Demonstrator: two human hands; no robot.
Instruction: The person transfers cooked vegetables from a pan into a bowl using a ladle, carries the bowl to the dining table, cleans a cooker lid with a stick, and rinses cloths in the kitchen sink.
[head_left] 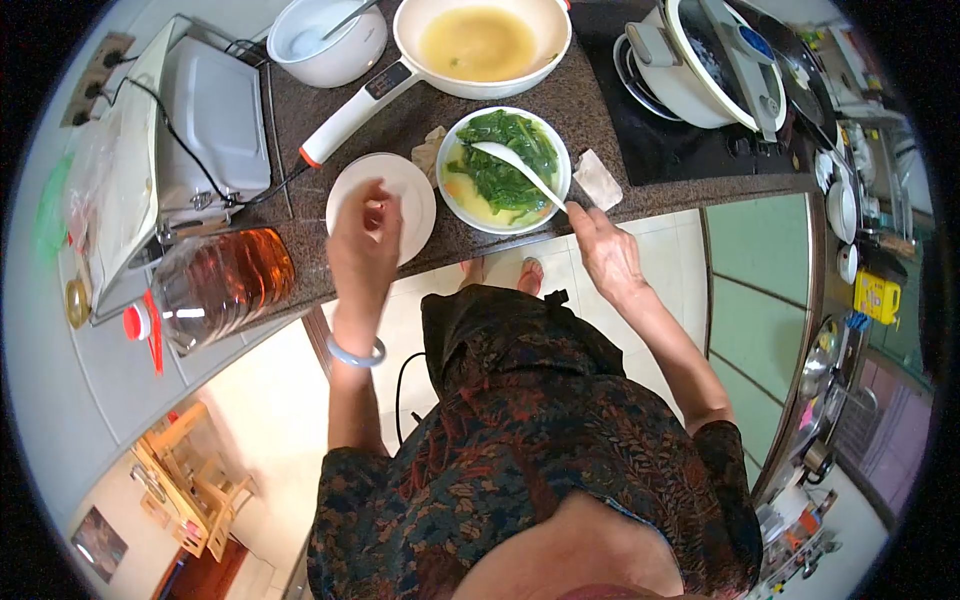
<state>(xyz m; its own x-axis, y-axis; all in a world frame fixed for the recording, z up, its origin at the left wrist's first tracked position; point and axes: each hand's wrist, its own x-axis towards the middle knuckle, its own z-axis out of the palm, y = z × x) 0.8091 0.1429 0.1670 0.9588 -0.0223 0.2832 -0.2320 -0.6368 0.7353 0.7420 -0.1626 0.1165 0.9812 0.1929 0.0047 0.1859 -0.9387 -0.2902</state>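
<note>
My right hand (pixel 607 255) is closed round the handle of a white spoon (pixel 527 174). The spoon's bowl end rests on cooked leafy greens (pixel 505 140) in pale broth, inside a white bowl (pixel 447 205). Over a white plate (pixel 415 222) to the left hovers my left hand (pixel 365 240), slightly blurred. Its fingers are loosely curled, with a gap by the thumb and nothing visible held. A folded cloth (pixel 598 181) lies just right of the bowl, and another crumpled cloth (pixel 428 152) sits between plate and bowl.
Behind the bowl stands a white frying pan (pixel 408 30) with yellowish liquid, its handle pointing left. A white pot (pixel 668 85) sits on the black stove (pixel 650 150). At left are a large oil bottle (pixel 225 285), a toaster oven (pixel 215 120) and a white basin (pixel 330 65).
</note>
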